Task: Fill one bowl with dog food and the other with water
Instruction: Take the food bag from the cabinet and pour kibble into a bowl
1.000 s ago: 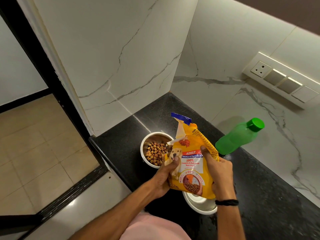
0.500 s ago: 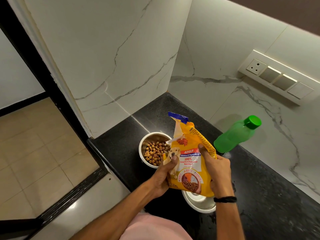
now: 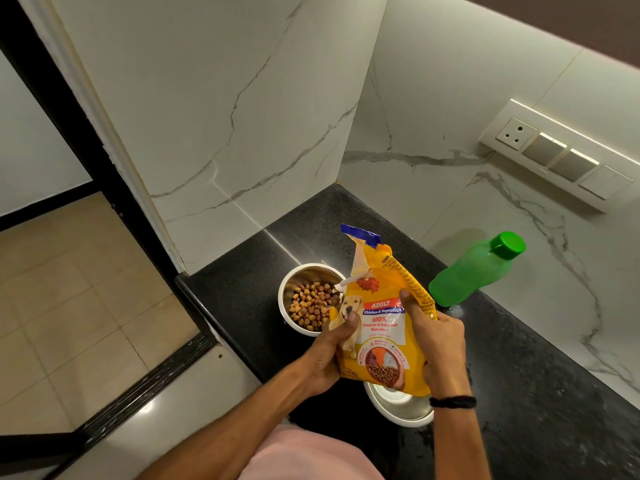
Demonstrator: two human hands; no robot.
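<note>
Both hands hold the yellow dog food bag (image 3: 382,327) upright, its top torn open: the left hand (image 3: 329,355) grips its left edge, the right hand (image 3: 438,344) its right. Behind it to the left, the far steel bowl (image 3: 294,282) holds kibble (image 3: 310,306). The near bowl (image 3: 401,408) sits under the bag, contents hidden. A capped green bottle (image 3: 474,270) stands at right on the black counter (image 3: 536,393).

Second bowl (image 3: 398,410) half behind bag (image 3: 384,327)
</note>
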